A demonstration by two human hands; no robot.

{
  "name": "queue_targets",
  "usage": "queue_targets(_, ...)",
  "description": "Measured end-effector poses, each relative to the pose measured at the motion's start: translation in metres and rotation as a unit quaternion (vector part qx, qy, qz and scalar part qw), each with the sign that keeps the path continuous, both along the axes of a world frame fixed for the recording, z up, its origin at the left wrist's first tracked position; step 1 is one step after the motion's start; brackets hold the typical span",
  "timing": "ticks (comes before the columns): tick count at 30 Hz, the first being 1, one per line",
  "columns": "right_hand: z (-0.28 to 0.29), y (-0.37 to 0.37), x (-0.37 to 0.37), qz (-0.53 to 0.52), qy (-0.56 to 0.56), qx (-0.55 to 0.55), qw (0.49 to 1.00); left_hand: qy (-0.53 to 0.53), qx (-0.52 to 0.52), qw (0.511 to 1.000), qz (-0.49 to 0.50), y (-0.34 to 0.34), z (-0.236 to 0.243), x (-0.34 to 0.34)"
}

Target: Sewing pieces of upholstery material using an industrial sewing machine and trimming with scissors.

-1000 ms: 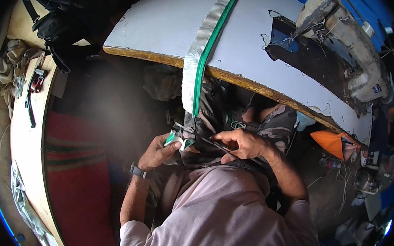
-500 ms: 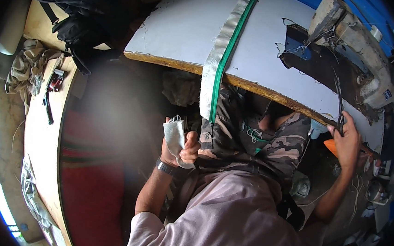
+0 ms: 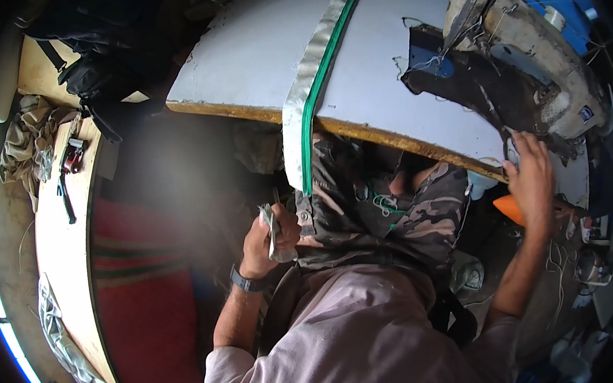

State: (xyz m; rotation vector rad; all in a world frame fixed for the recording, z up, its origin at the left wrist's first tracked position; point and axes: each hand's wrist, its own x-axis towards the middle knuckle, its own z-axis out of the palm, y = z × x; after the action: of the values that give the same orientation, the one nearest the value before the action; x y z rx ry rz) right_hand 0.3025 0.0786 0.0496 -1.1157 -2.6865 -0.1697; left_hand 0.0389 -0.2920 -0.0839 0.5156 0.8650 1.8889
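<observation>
While clutching folded pale fabric (image 3: 273,234) in the curled left hand (image 3: 257,249), turned more edge-on than half a second ago, reaches with the right hand (image 3: 532,177) to dark scissors (image 3: 493,111), now farther in over the desk (image 3: 373,78). Cannot tell whether pinching or just touching them.

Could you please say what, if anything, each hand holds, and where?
The left hand grips pale cloth around its middle; whether the right hand grips scissors is unclear.

The left hand (image 3: 257,248) gripped a folded pale fabric piece (image 3: 272,233); the right hand (image 3: 533,179) was at the worktop (image 3: 393,90) edge. A green-edged white strip (image 3: 294,133) overhung the front.
</observation>
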Motion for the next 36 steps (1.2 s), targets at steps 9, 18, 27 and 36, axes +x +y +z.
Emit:
queue_targets(9, -0.124, -0.203, -0.124, 0.431, 0.120, -0.792, 0.415, 0.021, 0.162, 0.985, 0.053, -0.013, 0.061, 0.007)
queue_targets(18, -0.082, -0.023, 0.002, 0.387, 0.085, -0.545, 0.739, 0.552, -0.426, 0.556, 0.452, -0.231, 0.051, -0.162)
queue_targets(27, -0.051, 0.005, 0.122, 0.068, 0.136, -0.478, 0.865, 0.749, -0.538, 0.317, 0.222, -0.229, -0.043, -0.175)
queue_targets(36, -0.096, -0.127, 0.017, 0.279, 0.045, -0.361, 0.889, 0.980, -0.083, 0.061, -0.167, 0.112, 0.061, -0.066)
